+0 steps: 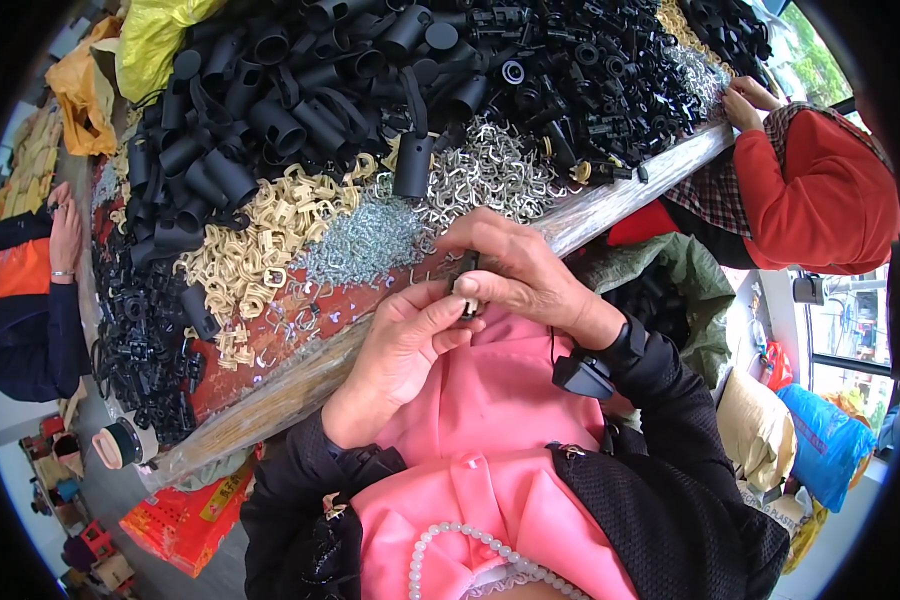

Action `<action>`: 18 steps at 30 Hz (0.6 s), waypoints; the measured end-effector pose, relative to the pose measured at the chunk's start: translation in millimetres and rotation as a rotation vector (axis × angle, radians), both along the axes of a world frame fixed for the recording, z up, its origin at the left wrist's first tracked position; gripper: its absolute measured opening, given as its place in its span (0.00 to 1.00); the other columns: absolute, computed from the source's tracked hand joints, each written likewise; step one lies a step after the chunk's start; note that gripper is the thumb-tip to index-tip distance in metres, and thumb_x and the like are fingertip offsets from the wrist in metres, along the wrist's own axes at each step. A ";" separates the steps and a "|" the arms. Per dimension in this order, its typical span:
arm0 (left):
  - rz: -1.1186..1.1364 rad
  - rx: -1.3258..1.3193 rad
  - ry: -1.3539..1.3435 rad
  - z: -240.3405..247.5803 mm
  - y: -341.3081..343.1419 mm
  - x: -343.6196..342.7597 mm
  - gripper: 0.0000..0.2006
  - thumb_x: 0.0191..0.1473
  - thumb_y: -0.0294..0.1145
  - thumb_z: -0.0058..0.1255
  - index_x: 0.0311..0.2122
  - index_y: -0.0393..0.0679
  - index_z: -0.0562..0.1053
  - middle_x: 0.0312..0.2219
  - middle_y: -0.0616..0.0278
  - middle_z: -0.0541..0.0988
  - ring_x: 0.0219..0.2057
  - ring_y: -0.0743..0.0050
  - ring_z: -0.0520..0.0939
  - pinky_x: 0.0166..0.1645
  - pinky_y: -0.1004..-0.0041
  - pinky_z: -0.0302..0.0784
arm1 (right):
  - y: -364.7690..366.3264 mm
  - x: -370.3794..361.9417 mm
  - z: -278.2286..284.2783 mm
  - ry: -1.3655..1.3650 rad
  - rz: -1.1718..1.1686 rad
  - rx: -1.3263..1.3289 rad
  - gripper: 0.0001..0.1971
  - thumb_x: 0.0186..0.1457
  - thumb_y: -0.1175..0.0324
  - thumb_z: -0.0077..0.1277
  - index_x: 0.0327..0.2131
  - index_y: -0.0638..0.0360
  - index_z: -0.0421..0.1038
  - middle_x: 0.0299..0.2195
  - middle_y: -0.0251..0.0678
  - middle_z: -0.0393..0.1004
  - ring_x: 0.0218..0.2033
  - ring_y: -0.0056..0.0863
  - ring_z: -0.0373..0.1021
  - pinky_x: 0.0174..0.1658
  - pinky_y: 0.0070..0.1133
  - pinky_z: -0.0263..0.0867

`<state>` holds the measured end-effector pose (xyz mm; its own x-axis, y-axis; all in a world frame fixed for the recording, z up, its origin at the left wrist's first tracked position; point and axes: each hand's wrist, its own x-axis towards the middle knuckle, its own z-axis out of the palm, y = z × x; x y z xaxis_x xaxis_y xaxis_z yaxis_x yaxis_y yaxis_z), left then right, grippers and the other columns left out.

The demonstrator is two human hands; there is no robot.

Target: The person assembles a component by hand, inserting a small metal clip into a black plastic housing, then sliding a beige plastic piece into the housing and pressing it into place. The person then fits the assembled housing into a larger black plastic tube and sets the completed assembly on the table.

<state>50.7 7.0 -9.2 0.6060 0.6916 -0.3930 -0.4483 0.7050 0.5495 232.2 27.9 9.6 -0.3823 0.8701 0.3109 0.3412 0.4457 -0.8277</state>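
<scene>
One small black part (469, 263)

This is a small-parts assembly workshop. Just beyond the grip of the left hand (400, 338) and right hand (538, 275), a plastic-wrapped worktable (280, 394) carries loose heaps of silvery U-shaped clips (490, 178), bluish-grey small parts (360, 245), tan clips (255, 240) and, farther off, black tubes (230, 178). One co-worker (25, 340) reaches to the table far left of the grip, another (820, 190) to its right; filled sacks (758, 430) stand well right.
</scene>
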 end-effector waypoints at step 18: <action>0.096 0.005 0.036 1.8 6.3 -3.3 0.10 0.48 0.30 0.45 0.36 0.37 0.68 0.28 0.56 0.75 0.26 0.77 0.76 0.31 0.82 0.74 | 31.4 84.1 -44.7 -0.795 -0.603 0.321 0.06 0.42 0.68 0.48 0.22 0.57 0.63 0.21 0.36 0.61 0.26 0.35 0.64 0.26 0.28 0.60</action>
<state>47.5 13.3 -7.4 0.5225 0.7479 -0.4094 -0.4936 0.6569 0.5700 316.3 59.3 -35.1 -0.1075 0.9057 0.4101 0.9736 0.1794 -0.1410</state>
